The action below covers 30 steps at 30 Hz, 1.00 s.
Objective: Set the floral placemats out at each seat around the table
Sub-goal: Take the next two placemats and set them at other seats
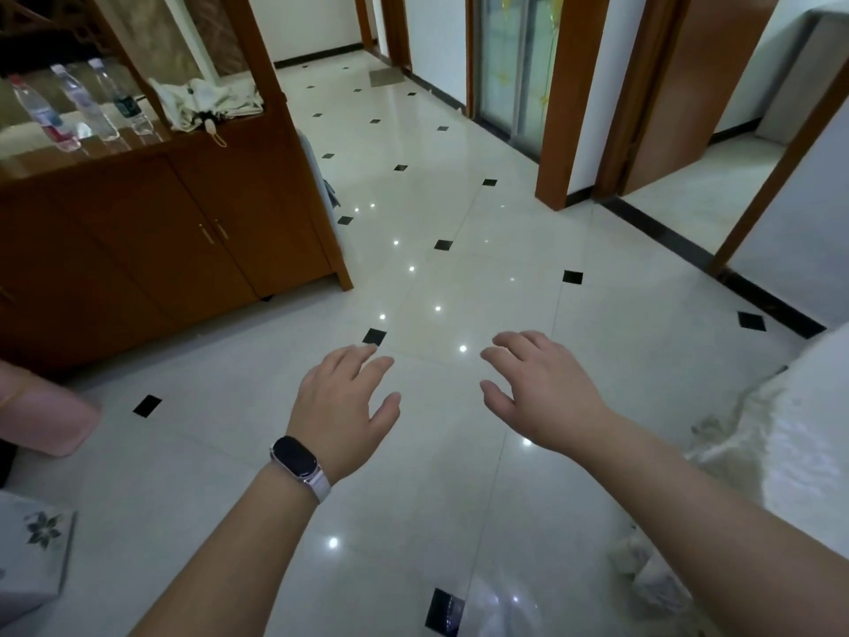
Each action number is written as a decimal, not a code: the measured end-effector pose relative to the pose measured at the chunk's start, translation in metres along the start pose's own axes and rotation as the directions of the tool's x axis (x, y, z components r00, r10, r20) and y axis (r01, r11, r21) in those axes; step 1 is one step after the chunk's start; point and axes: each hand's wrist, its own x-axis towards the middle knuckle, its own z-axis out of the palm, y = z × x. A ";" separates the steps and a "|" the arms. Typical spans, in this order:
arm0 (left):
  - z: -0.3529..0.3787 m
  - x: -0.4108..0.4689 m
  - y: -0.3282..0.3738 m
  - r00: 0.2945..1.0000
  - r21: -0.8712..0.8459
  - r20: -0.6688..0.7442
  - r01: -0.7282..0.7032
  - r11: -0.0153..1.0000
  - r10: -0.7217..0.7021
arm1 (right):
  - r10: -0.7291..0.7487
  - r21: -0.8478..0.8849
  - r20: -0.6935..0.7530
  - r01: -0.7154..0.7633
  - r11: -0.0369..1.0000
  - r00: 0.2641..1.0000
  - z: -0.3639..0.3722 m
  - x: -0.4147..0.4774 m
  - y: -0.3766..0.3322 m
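My left hand (344, 404) and my right hand (542, 393) are stretched out in front of me over the white tiled floor, palms down, fingers spread, holding nothing. A dark smartwatch sits on the left wrist. At the bottom left edge a pale surface with a dark flower print (34, 544) shows; I cannot tell whether it is a placemat. A white cloth-covered surface (799, 434) fills the right edge; whether it is the table is unclear.
A brown wooden cabinet (151, 232) stands at the left with several plastic bottles (73, 103) and a folded pale umbrella (206, 101) on its shelf. A pink object (41, 413) lies at the left edge. Doorways and a glass sliding door (514, 66) are ahead and right.
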 end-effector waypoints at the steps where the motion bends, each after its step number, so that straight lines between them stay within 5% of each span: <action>1: 0.002 0.012 0.000 1.000 -0.001 0.005 -0.013 1.000 0.013 | 0.014 -0.008 -0.013 -0.014 1.000 1.000 -0.002 0.006 0.005; 13: 0.066 0.190 -0.008 0.952 -0.117 -0.035 -0.306 0.945 0.304 | 0.200 -0.121 -0.049 -0.204 0.971 0.979 0.015 0.089 0.087; 30: 0.124 0.479 0.012 0.750 -0.267 -0.087 -0.651 0.710 0.655 | 0.549 -0.307 -0.110 -0.554 0.774 0.829 -0.003 0.243 0.182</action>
